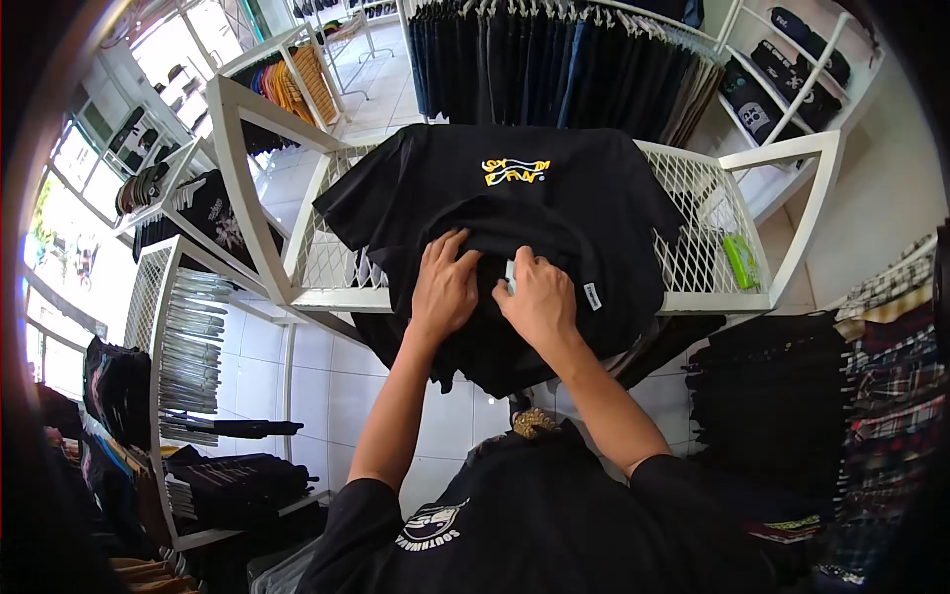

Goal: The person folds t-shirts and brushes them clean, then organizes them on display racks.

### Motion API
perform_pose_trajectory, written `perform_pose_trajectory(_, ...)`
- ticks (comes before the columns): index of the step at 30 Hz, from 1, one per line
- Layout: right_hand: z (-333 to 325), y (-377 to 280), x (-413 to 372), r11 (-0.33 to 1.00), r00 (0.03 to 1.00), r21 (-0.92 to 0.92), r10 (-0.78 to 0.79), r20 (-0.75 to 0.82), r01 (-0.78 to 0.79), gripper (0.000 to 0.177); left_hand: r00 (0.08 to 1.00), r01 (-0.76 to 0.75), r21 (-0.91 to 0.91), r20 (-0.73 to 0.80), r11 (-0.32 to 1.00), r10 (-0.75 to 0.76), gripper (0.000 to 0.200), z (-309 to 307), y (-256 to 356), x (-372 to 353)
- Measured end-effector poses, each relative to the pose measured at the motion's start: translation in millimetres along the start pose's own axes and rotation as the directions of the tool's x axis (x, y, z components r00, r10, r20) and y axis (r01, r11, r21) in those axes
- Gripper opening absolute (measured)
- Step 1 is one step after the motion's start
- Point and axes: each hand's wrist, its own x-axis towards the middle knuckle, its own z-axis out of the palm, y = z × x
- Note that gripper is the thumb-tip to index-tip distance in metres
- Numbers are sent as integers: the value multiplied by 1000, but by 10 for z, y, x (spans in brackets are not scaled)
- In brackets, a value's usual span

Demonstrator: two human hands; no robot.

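Note:
A black T-shirt (594, 178) with a yellow and white print lies spread over a white wire-mesh shelf (712, 198), its lower part hanging over the front edge. The hem is folded back, with a small white tag on it at the right. My left hand (445, 285) rests on the folded cloth, fingers bent and slightly apart. Beside it, my right hand (537, 297) pinches something small and pale at its thumb, partly hidden by the fingers.
A bright green packet (739, 262) lies on the shelf's right end. Behind the shelf hangs a row of dark trousers (554, 69). Racks of clear hangers (190, 342) stand at left, and plaid shirts (896, 396) hang at right.

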Motion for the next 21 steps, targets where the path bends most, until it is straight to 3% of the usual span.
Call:
perform_pose_trajectory(4,-318,65,-286,999,996,-14,30,85,-29,34,999,-7,-66,-37,998,4,28,-10,-47,-4)
perform_pose_trajectory(6,-492,179,-569,999,999,9,-43,-15,43,33,996,65,-266,-47,962,-81,30,-29,-47,-10)
perform_pose_trajectory(8,-666,245,-856,1000,999,3,0,38,0,31,990,90,-345,-74,934,-123,33,-55,-29,6)
perform_pose_trajectory(10,-747,316,-1084,998,995,-3,55,88,-55,29,978,160,-477,-45,864,-206,39,-88,-16,51)
perform_pose_trajectory(12,-709,440,-1273,964,940,32,250,230,-264,27,977,133,-604,-54,786,-207,49,-54,-102,74)
perform_pose_trajectory(14,-723,496,-1447,951,943,120,255,212,-284,27,956,182,-759,-12,625,-293,59,-75,-139,76)
perform_pose_trajectory(16,-728,483,-1630,909,929,246,278,244,-337,28,972,123,-788,-26,603,-232,65,-90,-203,18)
perform_pose_trajectory(18,-711,421,-1790,894,923,271,292,252,-357,29,936,141,-885,-27,443,-351,65,-119,-173,-64)
perform_pose_trajectory(20,-620,400,-1912,900,943,294,278,183,-322,31,920,94,-883,-99,459,-379,60,-185,-85,-203)
perform_pose_trajectory(21,-655,329,-1940,884,931,297,319,177,-360,32,947,126,-792,-84,597,-311,56,-251,-56,-291)
